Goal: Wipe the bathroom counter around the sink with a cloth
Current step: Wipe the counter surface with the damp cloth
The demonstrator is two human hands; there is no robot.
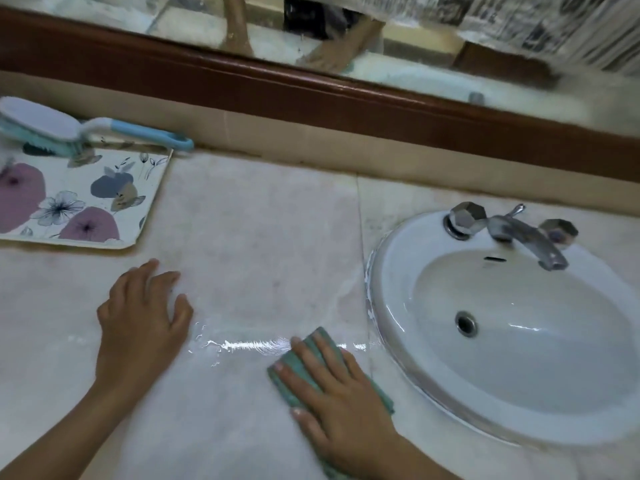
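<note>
A pale marble counter point(263, 237) runs across the view, with a white oval sink point(391, 271) set into it on the right. My right hand point(341, 400) presses flat with straight fingers on a folded green cloth point(320, 336), just left of the sink's rim. A wet shiny streak point(242, 345) lies on the counter left of the cloth. My left hand point(142, 317) rests palm down on the counter, fingers spread, holding nothing.
A metal faucet point(526, 237) with two knobs stands at the sink's back. A floral mat point(79, 199) lies at the far left, a blue and white scrub brush point(69, 129) on its back edge. A wood-framed mirror point(311, 91) runs along the wall behind.
</note>
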